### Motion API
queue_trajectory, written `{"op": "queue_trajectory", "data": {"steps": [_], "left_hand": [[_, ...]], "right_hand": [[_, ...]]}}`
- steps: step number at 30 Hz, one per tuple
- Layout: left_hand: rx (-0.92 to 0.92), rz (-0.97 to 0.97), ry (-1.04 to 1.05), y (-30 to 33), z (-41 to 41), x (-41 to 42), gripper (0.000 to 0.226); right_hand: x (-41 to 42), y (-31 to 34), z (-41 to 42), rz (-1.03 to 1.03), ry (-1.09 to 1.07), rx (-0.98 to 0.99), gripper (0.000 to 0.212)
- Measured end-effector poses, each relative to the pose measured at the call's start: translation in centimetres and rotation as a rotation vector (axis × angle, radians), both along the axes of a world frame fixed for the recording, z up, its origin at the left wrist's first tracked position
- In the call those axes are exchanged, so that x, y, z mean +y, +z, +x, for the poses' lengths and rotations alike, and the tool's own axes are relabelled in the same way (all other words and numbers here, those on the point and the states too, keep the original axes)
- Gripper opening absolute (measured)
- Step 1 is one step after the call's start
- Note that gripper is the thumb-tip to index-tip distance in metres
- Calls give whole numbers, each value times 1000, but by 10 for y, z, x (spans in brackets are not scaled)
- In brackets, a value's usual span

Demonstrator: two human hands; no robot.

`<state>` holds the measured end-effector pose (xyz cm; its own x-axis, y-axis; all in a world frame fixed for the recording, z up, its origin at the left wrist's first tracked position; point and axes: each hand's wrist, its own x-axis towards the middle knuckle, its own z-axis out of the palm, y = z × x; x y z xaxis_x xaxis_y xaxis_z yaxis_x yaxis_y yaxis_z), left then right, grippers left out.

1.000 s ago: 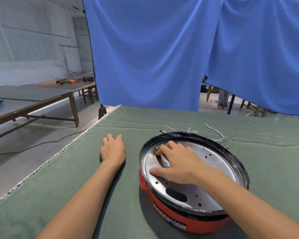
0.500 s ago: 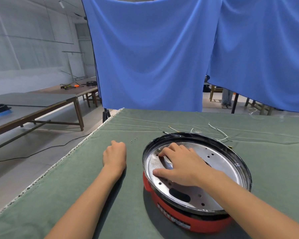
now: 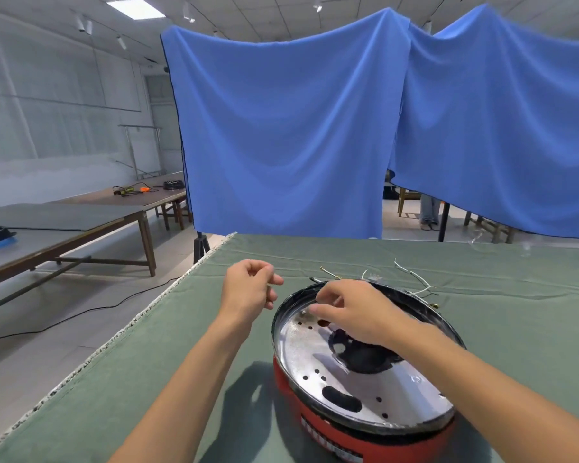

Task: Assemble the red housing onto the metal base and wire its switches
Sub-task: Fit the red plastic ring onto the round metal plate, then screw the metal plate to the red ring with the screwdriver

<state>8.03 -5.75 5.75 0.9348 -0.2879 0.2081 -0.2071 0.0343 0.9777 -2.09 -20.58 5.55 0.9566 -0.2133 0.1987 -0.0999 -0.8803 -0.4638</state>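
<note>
The red housing (image 3: pixel 318 429) sits on the green table cloth with the round metal base (image 3: pixel 301 349) lying on top of it, its holed face up. My right hand (image 3: pixel 351 312) hovers over the plate's far left edge, where thumb and forefinger pinch a small bright screw (image 3: pixel 304 310) at a hole. My left hand (image 3: pixel 251 289) is raised off the cloth to the left of the housing. Its fingers are curled, and a small metal glint shows between them. Thin white and yellow wires (image 3: pixel 418 282) stick out behind the housing's far rim.
The green-covered table (image 3: pixel 147 379) ends at a frayed left edge with floor beyond. Blue curtains (image 3: pixel 281 145) hang behind the table's far edge. Long wooden tables (image 3: pixel 81 218) stand at the left with tools on them, and a black cable runs across the floor.
My left hand curled up beside the small screws on the cloth and rose. My right hand lifted from flat on the plate's middle to its far left edge, now pinching. The view tilted upward.
</note>
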Motion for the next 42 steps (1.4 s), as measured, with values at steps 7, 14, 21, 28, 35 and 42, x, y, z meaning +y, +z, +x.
{"op": "queue_trajectory", "data": {"steps": [7, 14, 21, 28, 35, 42], "left_hand": [[-58, -33, -117, 5, 10, -47, 8], [-1, 2, -120, -9, 36, -58, 12], [49, -91, -157, -9, 36, -62, 11], [142, -218, -80, -4, 40, -51, 8], [308, -397, -32, 8, 44, -35, 6], [298, -282, -127, 18, 17, -28, 24]], "right_hand": [[-57, 30, 65, -148, -244, 86, 21], [-75, 13, 140, -261, -203, 660, 16], [-76, -2, 158, -498, -143, 716, 7], [-81, -5, 146, -385, -115, 373, 5], [-57, 26, 119, -308, -26, -228, 9], [-25, 51, 69, -253, 42, -448, 17]]}}
